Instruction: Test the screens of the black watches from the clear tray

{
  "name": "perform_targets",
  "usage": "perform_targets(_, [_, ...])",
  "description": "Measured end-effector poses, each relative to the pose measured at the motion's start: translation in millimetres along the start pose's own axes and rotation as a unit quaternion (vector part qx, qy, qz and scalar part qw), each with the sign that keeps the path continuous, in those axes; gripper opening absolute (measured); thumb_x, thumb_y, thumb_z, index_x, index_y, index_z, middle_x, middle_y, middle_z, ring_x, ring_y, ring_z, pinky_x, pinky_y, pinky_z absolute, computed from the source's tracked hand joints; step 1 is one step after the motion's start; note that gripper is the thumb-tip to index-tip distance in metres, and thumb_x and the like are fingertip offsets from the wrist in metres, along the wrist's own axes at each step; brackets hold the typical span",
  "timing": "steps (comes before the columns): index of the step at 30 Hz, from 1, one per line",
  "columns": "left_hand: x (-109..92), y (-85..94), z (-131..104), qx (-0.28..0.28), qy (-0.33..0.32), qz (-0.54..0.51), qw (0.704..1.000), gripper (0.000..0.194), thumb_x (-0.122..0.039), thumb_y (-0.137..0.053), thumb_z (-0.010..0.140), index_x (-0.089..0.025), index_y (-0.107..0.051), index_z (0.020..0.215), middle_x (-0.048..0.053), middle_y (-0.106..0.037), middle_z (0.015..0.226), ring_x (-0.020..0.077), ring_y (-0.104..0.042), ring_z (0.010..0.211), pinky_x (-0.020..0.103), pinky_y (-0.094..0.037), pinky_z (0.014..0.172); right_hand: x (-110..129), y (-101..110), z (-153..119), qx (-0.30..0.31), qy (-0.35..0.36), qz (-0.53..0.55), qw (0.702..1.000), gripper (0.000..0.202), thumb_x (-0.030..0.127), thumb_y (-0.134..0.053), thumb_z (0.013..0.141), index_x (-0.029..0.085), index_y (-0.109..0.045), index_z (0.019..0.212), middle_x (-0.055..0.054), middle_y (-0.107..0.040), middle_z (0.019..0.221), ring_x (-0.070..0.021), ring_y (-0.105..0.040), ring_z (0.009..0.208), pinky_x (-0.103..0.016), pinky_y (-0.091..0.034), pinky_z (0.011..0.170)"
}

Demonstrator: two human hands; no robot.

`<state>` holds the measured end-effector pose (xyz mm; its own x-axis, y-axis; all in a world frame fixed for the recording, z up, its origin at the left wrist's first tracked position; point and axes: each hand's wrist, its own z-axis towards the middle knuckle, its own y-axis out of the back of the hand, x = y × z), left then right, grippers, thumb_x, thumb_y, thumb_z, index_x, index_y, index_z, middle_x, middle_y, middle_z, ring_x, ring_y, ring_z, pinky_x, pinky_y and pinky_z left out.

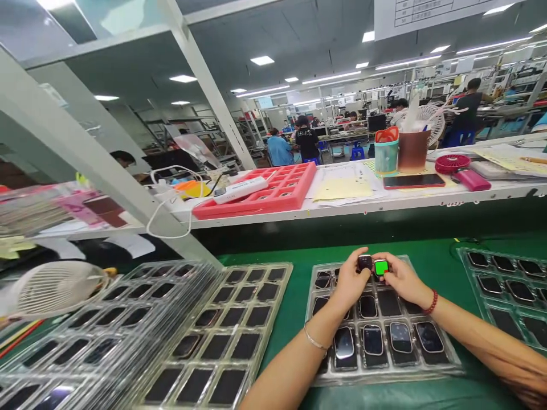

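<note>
holding rounded-square watches [382, 267] over a clear plastic tray [387, 376]

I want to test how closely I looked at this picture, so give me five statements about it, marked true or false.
1. The right hand holds a green-screened device. True.
2. The left hand holds a pen. False: it holds a dark-screened device.
3. The right wrist is bare. False: it wears a red bracelet.
4. A red tray lies on the shelf. True.
5. The work surface is orange. False: it is green.
</note>
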<state>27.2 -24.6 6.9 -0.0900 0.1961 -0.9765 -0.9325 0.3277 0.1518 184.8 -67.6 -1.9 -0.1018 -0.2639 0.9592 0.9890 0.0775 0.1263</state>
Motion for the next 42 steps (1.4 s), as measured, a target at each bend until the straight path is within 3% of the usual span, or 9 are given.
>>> perform_targets(4, [0.6,0.0,0.4,-0.003,0.0,-0.012,1.0,0.058,-0.002,-0.049,0.065,-0.017,-0.054,0.121,0.006,-0.064,0.098,0.0148,-0.061,0.084,0.026,-0.05,0.076,2.2,-0.2,-0.3,-0.004,-0.012,0.01,1.0,0.042,0.009,-0.044,0.073,0.018,-0.058,0.111,-0.009,-0.063,0.102,-0.0133,-0.061,0.07,-0.023,-0.051,0.06])
perform_targets(12, [0.0,-0.3,-0.2,-0.012,-0.004,0.004,1.0,0.054,-0.004,-0.051,0.068,-0.018,-0.055,0.119,0.005,-0.065,0.096,0.0147,-0.061,0.081,0.026,-0.05,0.074,0.6,0.2,0.4,0.017,-0.005,0.0,1.0,0.046,0.009,-0.046,0.071,0.02,-0.055,0.115,-0.006,-0.059,0.112,-0.0139,-0.06,0.077,-0.028,-0.053,0.073])
perform_targets(18, [-2.6,0.1,0.2,-0.004,0.001,-0.008,1.0,0.045,-0.007,-0.05,0.073,-0.017,-0.057,0.116,0.003,-0.063,0.083,0.0119,-0.058,0.067,0.024,-0.049,0.065,-0.6,1.4,1.0,0.014,-0.017,-0.022,1.0,0.039,0.011,-0.045,0.075,0.019,-0.056,0.112,-0.005,-0.061,0.106,-0.0152,-0.061,0.079,-0.028,-0.053,0.071])
perform_targets(24, [-2.5,0.2,0.4,-0.001,0.01,-0.013,1.0,0.058,0.002,-0.045,0.065,-0.017,-0.056,0.119,0.005,-0.064,0.095,0.0142,-0.06,0.079,0.026,-0.051,0.072,0.3,0.6,1.6,0.018,-0.006,-0.011,1.0,0.047,0.008,-0.043,0.066,0.019,-0.054,0.11,-0.005,-0.061,0.106,-0.0151,-0.059,0.081,-0.028,-0.052,0.074])
perform_targets(29, [-4.2,0.3,-0.4,0.008,0.025,-0.036,0.999,0.063,0.005,-0.039,0.064,-0.018,-0.054,0.121,0.007,-0.062,0.105,0.0146,-0.061,0.086,0.028,-0.052,0.077,0.0,0.5,1.1,0.019,-0.02,-0.003,1.0,0.047,0.008,-0.042,0.066,0.02,-0.054,0.111,-0.005,-0.06,0.109,-0.0136,-0.059,0.075,-0.028,-0.053,0.071])
perform_targets(37, [-4.0,1.2,0.1,-0.011,0.003,0.018,1.0,0.046,-0.007,-0.052,0.072,-0.017,-0.057,0.116,0.003,-0.063,0.084,0.0128,-0.057,0.07,0.026,-0.049,0.07,1.9,0.3,1.1,0.006,-0.036,-0.011,0.999,0.037,0.019,-0.047,0.075,0.019,-0.054,0.112,-0.006,-0.059,0.109,-0.015,-0.061,0.077,-0.031,-0.055,0.072])
perform_targets(42, [-2.6,0.8,-0.1,-0.017,-0.004,0.028,0.999,0.054,-0.002,-0.05,0.067,-0.019,-0.057,0.118,0.004,-0.065,0.097,0.0137,-0.058,0.079,0.025,-0.048,0.073,0.8,0.4,1.0,0.009,-0.029,-0.016,0.999,0.042,0.016,-0.047,0.072,0.02,-0.054,0.113,-0.006,-0.058,0.113,-0.016,-0.062,0.082,-0.031,-0.055,0.075])
